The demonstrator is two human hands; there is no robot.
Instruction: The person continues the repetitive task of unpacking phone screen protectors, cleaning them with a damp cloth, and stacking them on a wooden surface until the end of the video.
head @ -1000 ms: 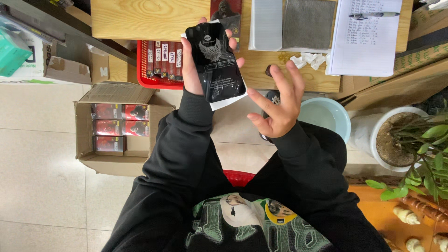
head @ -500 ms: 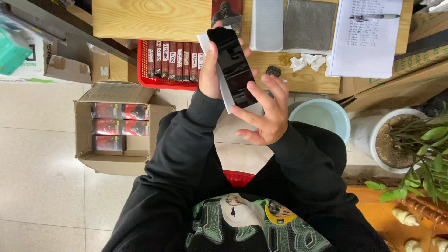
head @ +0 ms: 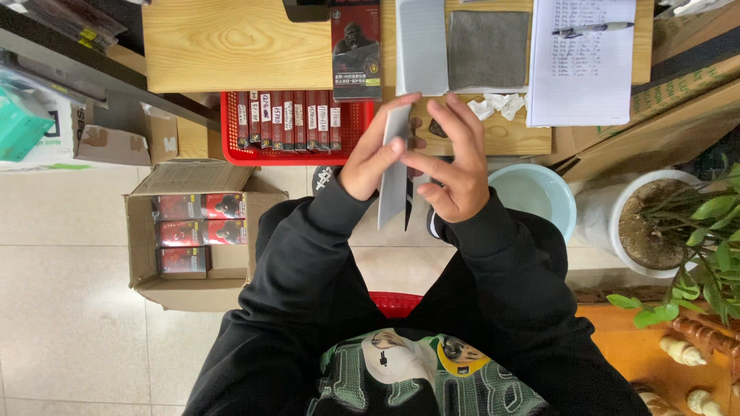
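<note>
Both my hands hold a thin flat pack (head: 395, 176), grey-white on one side and black on the other, turned edge-on to the camera in front of my chest. My left hand (head: 374, 154) grips its left face with the fingers over the top edge. My right hand (head: 453, 171) pinches the right side, fingers spread. Just beyond lies the wooden table (head: 231, 46), with a dark boxed product (head: 355, 50) standing at its front edge.
A red basket (head: 297, 123) of boxed items sits under the table edge. An open cardboard box (head: 193, 231) of similar boxes is on the floor at left. A pale blue bowl (head: 536, 196), a potted plant (head: 678, 223), grey sheets (head: 462, 46), and a written list with a pen (head: 586, 62) lie right.
The pack has turned from face-up to edge-on and come lower, toward my chest. My right hand has closed in on its right side.
</note>
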